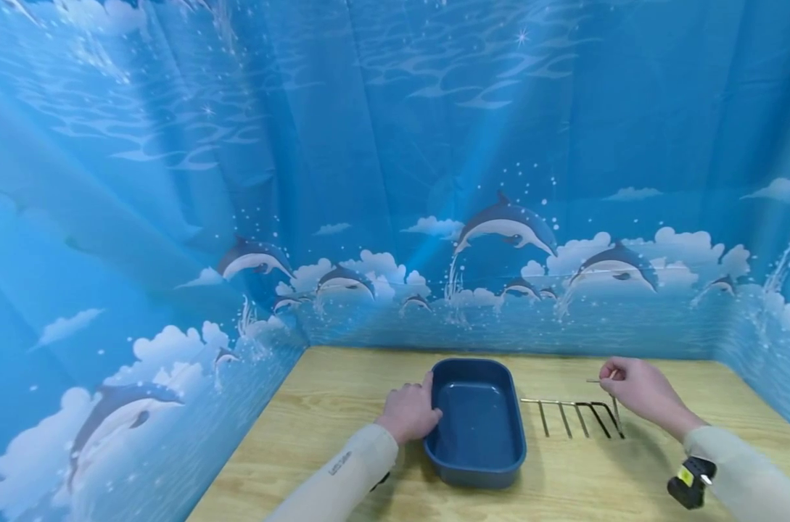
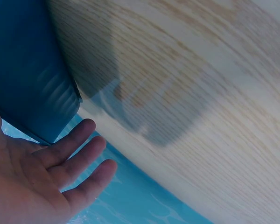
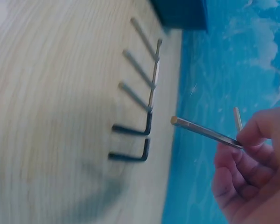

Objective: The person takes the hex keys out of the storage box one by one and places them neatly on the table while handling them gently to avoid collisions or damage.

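My left hand (image 1: 410,412) is at the left side of a deep blue rectangular tub (image 1: 476,464), the thumb over its rim and the index finger along it. In the left wrist view, the other fingers (image 2: 77,170) stand spread and nearly straight outside the tub wall (image 2: 37,84). Between thumb and fingertips, my right hand (image 1: 643,391) pinches a silver L-shaped hex key (image 3: 205,131) above the table. To the left of that hand lies a row of hex keys, silver ones (image 3: 139,67) followed by two black ones (image 3: 130,129).
The light wood table (image 1: 349,391) carries the tub and the keys. Blue dolphin-printed curtains (image 1: 395,181) rise behind it and along its sides. A dark wrist camera (image 1: 690,482) sits on the right sleeve.
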The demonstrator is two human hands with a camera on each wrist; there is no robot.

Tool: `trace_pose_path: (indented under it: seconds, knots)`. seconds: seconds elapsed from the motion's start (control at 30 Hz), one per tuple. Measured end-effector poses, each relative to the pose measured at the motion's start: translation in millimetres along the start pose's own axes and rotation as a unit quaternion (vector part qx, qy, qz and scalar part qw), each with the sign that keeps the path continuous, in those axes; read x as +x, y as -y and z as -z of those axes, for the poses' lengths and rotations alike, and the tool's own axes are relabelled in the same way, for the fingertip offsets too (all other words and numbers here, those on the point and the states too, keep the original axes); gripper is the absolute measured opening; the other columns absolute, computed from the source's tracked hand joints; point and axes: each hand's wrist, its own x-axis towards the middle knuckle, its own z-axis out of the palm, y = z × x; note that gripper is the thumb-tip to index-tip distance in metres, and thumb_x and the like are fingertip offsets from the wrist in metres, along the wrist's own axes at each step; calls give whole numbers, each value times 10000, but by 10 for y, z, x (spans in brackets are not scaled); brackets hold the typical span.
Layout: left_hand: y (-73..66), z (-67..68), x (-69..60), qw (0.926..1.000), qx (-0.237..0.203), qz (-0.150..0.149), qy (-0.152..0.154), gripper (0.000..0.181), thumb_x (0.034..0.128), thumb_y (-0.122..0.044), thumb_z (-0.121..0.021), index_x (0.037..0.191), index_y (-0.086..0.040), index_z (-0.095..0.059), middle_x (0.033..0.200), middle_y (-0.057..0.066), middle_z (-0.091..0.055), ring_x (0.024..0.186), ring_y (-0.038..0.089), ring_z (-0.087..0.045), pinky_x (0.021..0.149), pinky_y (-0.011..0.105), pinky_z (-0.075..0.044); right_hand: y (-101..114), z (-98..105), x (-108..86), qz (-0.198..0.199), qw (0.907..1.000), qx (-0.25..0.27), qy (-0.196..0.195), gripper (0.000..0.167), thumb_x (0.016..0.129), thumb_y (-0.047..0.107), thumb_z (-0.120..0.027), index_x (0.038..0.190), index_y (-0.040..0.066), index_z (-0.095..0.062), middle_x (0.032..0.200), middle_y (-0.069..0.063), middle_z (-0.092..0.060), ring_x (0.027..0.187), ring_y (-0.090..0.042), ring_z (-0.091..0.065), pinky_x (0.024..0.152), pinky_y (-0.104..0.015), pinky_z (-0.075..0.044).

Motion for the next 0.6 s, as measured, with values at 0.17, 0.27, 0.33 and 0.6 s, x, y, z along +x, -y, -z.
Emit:
trace_pose_path:
  seconds: [0.17,0.27,0.33,0.6]
  knots:
    - [7,5,-4,10000,-34,-8,9,718,969,-423,-604,1565,-116,-348,1325,119,-652,1198,301,-623,1013,524,-479,-180,22,8,-75,10000,-57,12,140,934,133,-598,978,16,-661,797,-42,-625,668,-180,-527,564,-333,-416]
    - [11,4,-11,10000,-70,-18,10,713,974,-422,-598,1566,-117,-344,1323,117,-654,1193,299,-627,1014,524,-479,-256,37,7,-120,9998,-140,81,165,938,134,-594,975,-8,-668,799,-42,-634,669,-173,-531,572,-334,-419]
    - [10,2,-18,10000,-79,-30,8,711,976,-421,-597,1566,-118,-344,1318,116,-656,1183,298,-632,1013,525,-481,-303,41,0,-154,9996,-234,101,171,943,130,-584,969,-15,-672,784,-32,-628,661,-170,-519,574,-333,-410]
    - [16,3,-9,10000,-39,-46,21,714,975,-424,-596,1567,-115,-343,1314,120,-655,1184,299,-629,1013,530,-483,-477,-3,-3,-390,9987,-245,210,184,938,110,-544,962,-17,-675,759,-24,-608,643,-179,-483,589,-330,-384]
